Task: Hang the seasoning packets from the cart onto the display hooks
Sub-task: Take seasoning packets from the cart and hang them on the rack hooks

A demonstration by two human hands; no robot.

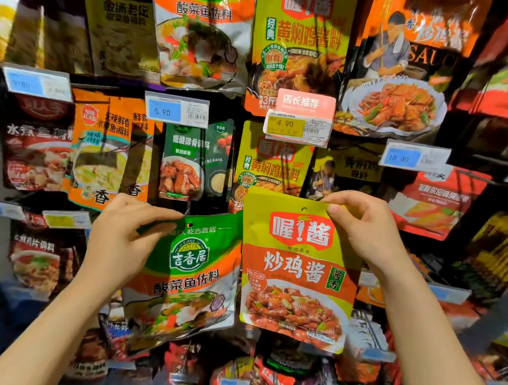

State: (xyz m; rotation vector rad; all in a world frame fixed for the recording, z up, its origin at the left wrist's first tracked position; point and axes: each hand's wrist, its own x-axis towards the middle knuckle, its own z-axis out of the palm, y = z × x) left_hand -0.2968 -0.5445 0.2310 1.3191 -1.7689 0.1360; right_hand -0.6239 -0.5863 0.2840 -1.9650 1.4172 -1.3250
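My left hand (121, 236) pinches the top left edge of a green and orange seasoning packet (191, 275), close to its hang hole. My right hand (362, 228) pinches the top right corner of a yellow and orange seasoning packet (298, 271). Both packets are held upright, side by side, in front of the display wall. Rows of hung packets fill the wall behind them, among them a matching green and orange packet (201, 33) at the top middle and a yellow packet (273, 166) just above the one in my right hand. The hooks themselves are mostly hidden by packets.
Price tags stick out from the hook ends: a blue 5.90 tag (175, 110), a yellow 4.90 tag (297, 126) under a pink sign, and a blue 10.90 tag (413, 157). More packets (262, 375) crowd the lower rows below my hands. No cart is in view.
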